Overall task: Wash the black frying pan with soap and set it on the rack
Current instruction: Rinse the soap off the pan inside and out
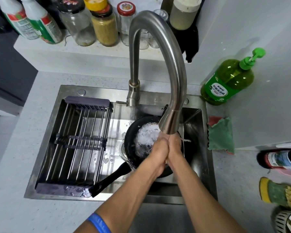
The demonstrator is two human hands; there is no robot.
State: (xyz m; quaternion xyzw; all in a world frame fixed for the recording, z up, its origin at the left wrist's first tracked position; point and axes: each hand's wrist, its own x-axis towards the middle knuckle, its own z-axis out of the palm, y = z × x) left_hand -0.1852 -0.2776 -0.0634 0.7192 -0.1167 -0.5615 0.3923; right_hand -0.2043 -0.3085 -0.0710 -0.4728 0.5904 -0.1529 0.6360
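The black frying pan (pixel 133 140) lies in the steel sink (pixel 207 162) with white foam inside it. Its long handle (pixel 107 180) points to the lower left, and its end rests on the front edge of the rack (pixel 74 142). My left hand (pixel 159 148) and my right hand (pixel 175 147) are pressed together over the pan, right under the faucet head (pixel 169 121). Neither hand holds anything that I can see, and the faucet head hides the fingertips. Water splashes off beside my right hand. The green soap bottle (pixel 228 81) stands on the counter at the back right.
The metal rack, with nothing on it, fills the sink's left half. The tall curved faucet (pixel 158 56) arches over the pan. A green cloth (pixel 220 133) lies right of the sink and a sponge (pixel 275 190) further forward. Jars and bottles (pixel 104 26) line the back ledge.
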